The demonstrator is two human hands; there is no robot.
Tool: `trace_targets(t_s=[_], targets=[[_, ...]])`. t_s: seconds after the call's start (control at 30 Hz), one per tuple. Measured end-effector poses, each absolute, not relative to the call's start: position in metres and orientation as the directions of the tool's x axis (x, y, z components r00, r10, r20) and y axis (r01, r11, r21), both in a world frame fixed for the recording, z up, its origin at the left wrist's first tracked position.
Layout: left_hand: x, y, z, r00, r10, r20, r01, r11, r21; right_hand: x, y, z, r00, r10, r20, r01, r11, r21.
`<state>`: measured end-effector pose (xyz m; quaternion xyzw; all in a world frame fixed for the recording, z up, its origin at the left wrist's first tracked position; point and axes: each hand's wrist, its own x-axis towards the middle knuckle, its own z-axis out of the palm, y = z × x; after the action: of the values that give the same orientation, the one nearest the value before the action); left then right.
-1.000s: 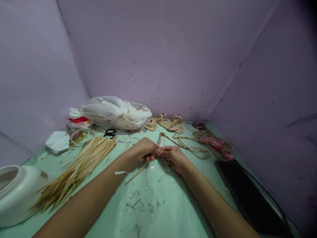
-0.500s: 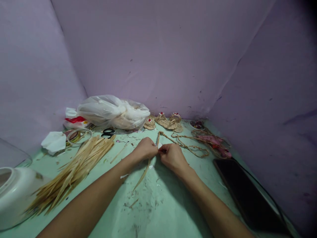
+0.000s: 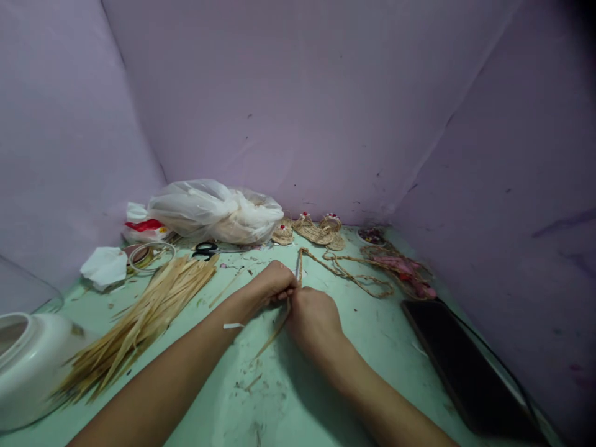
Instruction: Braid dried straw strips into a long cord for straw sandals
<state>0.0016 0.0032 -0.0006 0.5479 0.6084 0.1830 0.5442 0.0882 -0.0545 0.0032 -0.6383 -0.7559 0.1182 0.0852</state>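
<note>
My left hand [image 3: 275, 284] and my right hand [image 3: 316, 315] meet at the middle of the green table, both closed on the near end of a thin braided straw cord [image 3: 300, 266]. From there the cord runs away from me, bends, and trails off to the right in loose loops. A loose flat straw strand [image 3: 272, 337] hangs from between my hands toward me. My fingertips are mostly hidden behind my knuckles. Left of my arm lies a bundle of dry flat straw strips [image 3: 149, 310].
At the back are a tied plastic bag [image 3: 214, 214], small woven straw pieces with red beads [image 3: 316, 233] and a dish of beads [image 3: 371, 235]. Black-handled scissors [image 3: 205, 250] lie before the bag. A white jar [image 3: 32, 372] stands left; a dark flat slab [image 3: 465, 366] lies right.
My right hand has come nearer to me and turned, its knuckles now facing up close against my left hand. The cord beyond my hands shows more. My left hand has barely moved.
</note>
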Motion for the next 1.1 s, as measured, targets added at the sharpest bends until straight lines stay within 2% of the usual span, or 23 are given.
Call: trace_targets(t_s=[0.13, 0.27, 0.33, 0.37, 0.4, 0.47, 0.5, 0.57, 0.63, 0.73, 0.9, 1.0, 1.1], targets=[[-0.005, 0.008, -0.004, 0.278, 0.870, -0.407, 0.407, 0.277, 0.870, 0.080, -0.062, 0.003, -0.191, 0.981, -0.046, 0.951, 0.173, -0.256], [-0.009, 0.011, -0.008, 0.306, 0.857, -0.416, 0.352, 0.304, 0.885, 0.102, -0.051, 0.021, -0.211, 0.974, -0.085, 0.933, 0.175, -0.316], [-0.011, 0.012, -0.009, 0.330, 0.843, -0.425, 0.324, 0.322, 0.890, 0.120, -0.037, 0.027, -0.050, 0.999, 0.016, 0.919, 0.053, -0.392], [-0.011, 0.012, -0.008, 0.343, 0.835, -0.430, 0.307, 0.333, 0.892, 0.127, -0.030, 0.027, 0.033, 0.997, 0.066, 0.884, 0.002, -0.468], [-0.011, 0.013, -0.008, 0.356, 0.828, -0.433, 0.291, 0.342, 0.893, 0.132, -0.023, 0.026, 0.081, 0.996, 0.049, 0.812, -0.038, -0.582], [-0.012, 0.013, -0.008, 0.375, 0.821, -0.431, 0.267, 0.350, 0.898, 0.135, -0.014, 0.019, 0.067, 0.986, -0.151, 0.549, -0.163, -0.820], [-0.012, 0.013, -0.008, 0.384, 0.819, -0.427, 0.259, 0.348, 0.901, 0.133, -0.012, 0.014, 0.009, 0.966, -0.257, 0.404, -0.239, -0.883], [-0.013, 0.014, -0.008, 0.393, 0.818, -0.419, 0.250, 0.344, 0.905, 0.126, -0.011, 0.005, -0.145, 0.905, -0.399, 0.192, -0.370, -0.909], [-0.014, 0.014, -0.009, 0.403, 0.814, -0.419, 0.249, 0.343, 0.906, 0.121, -0.012, -0.001, -0.224, 0.870, -0.439, 0.107, -0.426, -0.898], [-0.014, 0.014, -0.010, 0.422, 0.797, -0.431, 0.299, 0.327, 0.897, 0.121, -0.012, -0.007, -0.205, 0.892, -0.403, 0.117, -0.386, -0.915], [-0.013, 0.014, -0.012, 0.390, 0.823, -0.413, 0.481, 0.201, 0.853, 0.128, -0.007, -0.017, -0.166, 0.918, -0.361, 0.276, -0.308, -0.910], [-0.013, 0.015, -0.012, 0.382, 0.840, -0.386, 0.494, 0.168, 0.853, 0.130, -0.005, -0.019, -0.206, 0.918, -0.339, 0.321, -0.264, -0.910], [-0.012, 0.016, -0.014, 0.391, 0.817, -0.424, 0.470, 0.219, 0.855, 0.134, -0.005, -0.016, -0.295, 0.919, -0.262, 0.466, -0.101, -0.879]])
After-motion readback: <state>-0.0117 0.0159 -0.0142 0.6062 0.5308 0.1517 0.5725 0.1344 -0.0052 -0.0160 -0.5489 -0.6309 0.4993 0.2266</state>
